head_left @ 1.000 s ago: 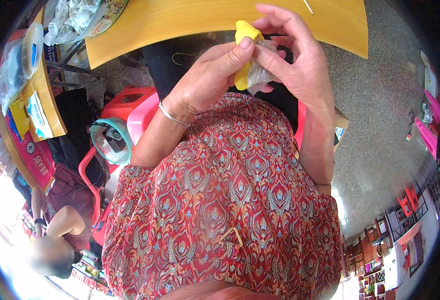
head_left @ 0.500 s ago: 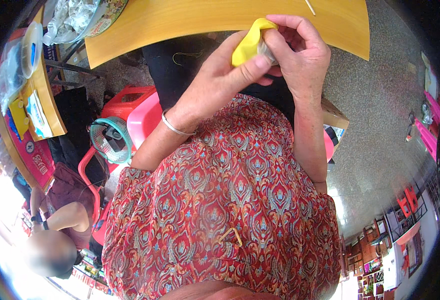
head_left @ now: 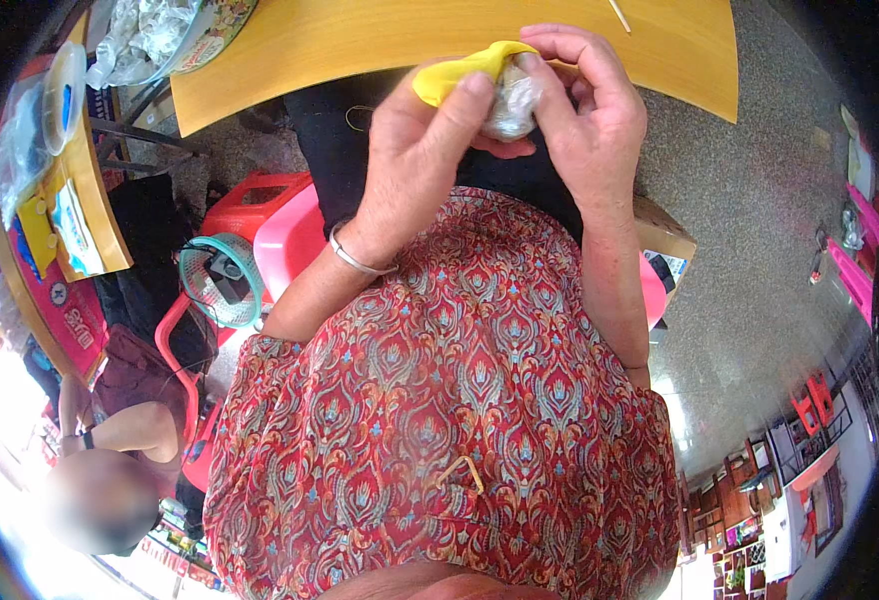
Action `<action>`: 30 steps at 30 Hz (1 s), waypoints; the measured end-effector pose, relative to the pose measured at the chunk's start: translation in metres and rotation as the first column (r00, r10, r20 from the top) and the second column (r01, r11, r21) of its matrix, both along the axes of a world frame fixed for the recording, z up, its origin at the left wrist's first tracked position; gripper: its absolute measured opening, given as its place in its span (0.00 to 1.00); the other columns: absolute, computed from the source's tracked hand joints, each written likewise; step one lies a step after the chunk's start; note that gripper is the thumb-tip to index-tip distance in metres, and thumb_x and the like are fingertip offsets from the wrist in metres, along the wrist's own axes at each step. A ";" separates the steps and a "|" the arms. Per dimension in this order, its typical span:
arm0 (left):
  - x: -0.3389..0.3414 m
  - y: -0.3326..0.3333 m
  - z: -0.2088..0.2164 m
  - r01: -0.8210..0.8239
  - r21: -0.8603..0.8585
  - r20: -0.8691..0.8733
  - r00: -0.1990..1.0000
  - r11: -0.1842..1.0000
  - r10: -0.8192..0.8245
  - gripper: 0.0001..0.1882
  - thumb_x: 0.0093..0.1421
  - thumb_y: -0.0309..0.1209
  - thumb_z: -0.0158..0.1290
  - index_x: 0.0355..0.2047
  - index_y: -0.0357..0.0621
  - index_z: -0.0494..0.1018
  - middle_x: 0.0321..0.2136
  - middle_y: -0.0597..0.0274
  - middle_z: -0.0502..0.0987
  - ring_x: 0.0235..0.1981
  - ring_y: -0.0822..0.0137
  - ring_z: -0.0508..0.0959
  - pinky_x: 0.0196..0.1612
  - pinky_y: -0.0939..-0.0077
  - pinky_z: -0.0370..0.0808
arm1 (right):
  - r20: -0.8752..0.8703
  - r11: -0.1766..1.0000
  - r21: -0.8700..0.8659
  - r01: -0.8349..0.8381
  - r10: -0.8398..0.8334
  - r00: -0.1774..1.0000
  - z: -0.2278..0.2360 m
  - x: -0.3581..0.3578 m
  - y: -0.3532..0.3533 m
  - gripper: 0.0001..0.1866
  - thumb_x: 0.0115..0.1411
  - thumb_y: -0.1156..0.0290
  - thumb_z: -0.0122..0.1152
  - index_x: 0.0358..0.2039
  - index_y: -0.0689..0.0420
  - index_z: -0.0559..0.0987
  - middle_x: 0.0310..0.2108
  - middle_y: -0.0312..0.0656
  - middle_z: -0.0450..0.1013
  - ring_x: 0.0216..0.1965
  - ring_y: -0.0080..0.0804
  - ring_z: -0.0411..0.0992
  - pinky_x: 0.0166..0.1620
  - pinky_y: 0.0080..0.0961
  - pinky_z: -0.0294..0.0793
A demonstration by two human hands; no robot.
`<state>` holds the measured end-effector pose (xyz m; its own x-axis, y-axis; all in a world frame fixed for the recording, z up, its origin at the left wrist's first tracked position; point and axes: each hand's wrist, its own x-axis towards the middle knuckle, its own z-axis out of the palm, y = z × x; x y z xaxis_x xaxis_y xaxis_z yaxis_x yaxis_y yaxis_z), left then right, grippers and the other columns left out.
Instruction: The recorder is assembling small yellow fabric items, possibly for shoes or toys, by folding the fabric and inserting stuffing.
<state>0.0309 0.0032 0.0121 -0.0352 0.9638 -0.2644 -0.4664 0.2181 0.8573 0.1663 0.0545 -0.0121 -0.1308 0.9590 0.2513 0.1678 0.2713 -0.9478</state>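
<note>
Both hands meet just below the near edge of a yellow wooden table. My left hand pinches a soft yellow piece between thumb and fingers; a metal bangle sits on that wrist. My right hand cups a small pale lump wrapped in clear film, pressed against the yellow piece. The two hands touch each other. My fingers hide most of the wrapped lump. Below the hands lies my lap in red patterned cloth.
A thin stick lies on the yellow table. A second table at the left carries plastic bags and packets. A pink and red plastic stool and a small teal fan stand left of me. Another person sits at lower left.
Both hands rose toward the table edge. The yellow piece turned from upright to lying sideways over the wrapped lump, and my right hand's fingers closed around it.
</note>
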 end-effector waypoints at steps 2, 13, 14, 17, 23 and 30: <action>0.009 -0.003 0.002 -0.010 0.041 0.003 1.000 0.999 0.010 0.16 0.64 0.30 0.49 0.48 0.33 0.67 0.39 0.56 0.76 0.34 0.68 0.78 0.36 0.76 0.81 | -0.234 0.980 -0.195 -0.042 -0.004 0.972 -0.008 0.001 -0.001 0.08 0.57 0.78 0.60 0.38 0.63 0.77 0.37 0.37 0.74 0.36 0.19 0.72 0.41 0.17 0.73; 0.001 0.003 -0.005 -0.114 0.074 -0.138 0.983 0.991 0.124 0.11 0.60 0.23 0.52 0.43 0.34 0.69 0.35 0.59 0.76 0.33 0.72 0.77 0.35 0.78 0.78 | -0.159 1.000 0.025 -0.012 0.016 0.987 0.004 -0.008 -0.011 0.09 0.54 0.84 0.60 0.37 0.63 0.78 0.38 0.39 0.73 0.36 0.20 0.71 0.38 0.13 0.71; 0.001 0.003 -0.007 -0.146 0.133 -0.136 0.977 0.980 0.164 0.11 0.59 0.22 0.53 0.41 0.32 0.67 0.36 0.57 0.76 0.34 0.71 0.78 0.33 0.79 0.78 | -0.159 1.000 0.023 -0.013 0.017 0.987 0.005 -0.008 -0.012 0.09 0.54 0.84 0.60 0.37 0.63 0.78 0.38 0.39 0.73 0.36 0.20 0.71 0.38 0.13 0.71; 0.001 0.007 -0.006 -0.189 0.200 -0.218 0.948 0.962 0.231 0.12 0.57 0.21 0.54 0.40 0.32 0.67 0.33 0.59 0.76 0.32 0.73 0.77 0.32 0.80 0.77 | -0.193 0.998 -0.060 -0.035 0.023 0.981 0.007 -0.008 -0.016 0.08 0.54 0.85 0.60 0.35 0.63 0.78 0.39 0.40 0.72 0.37 0.20 0.70 0.38 0.14 0.70; -0.003 0.010 -0.010 -0.178 0.217 -0.530 0.804 0.960 0.270 0.12 0.55 0.21 0.56 0.39 0.34 0.67 0.28 0.61 0.77 0.29 0.74 0.77 0.32 0.81 0.76 | -0.208 0.997 -0.051 -0.051 0.039 0.977 0.009 -0.011 -0.016 0.08 0.54 0.84 0.60 0.36 0.63 0.78 0.40 0.39 0.71 0.39 0.22 0.69 0.42 0.16 0.69; -0.013 0.011 -0.004 -0.173 0.026 -0.195 0.965 0.985 0.175 0.13 0.57 0.25 0.56 0.41 0.35 0.68 0.31 0.58 0.77 0.30 0.72 0.77 0.29 0.81 0.76 | 0.209 0.967 0.109 -0.230 0.204 0.956 0.023 -0.004 -0.013 0.25 0.48 0.67 0.70 0.49 0.55 0.77 0.41 0.42 0.70 0.43 0.34 0.70 0.46 0.25 0.69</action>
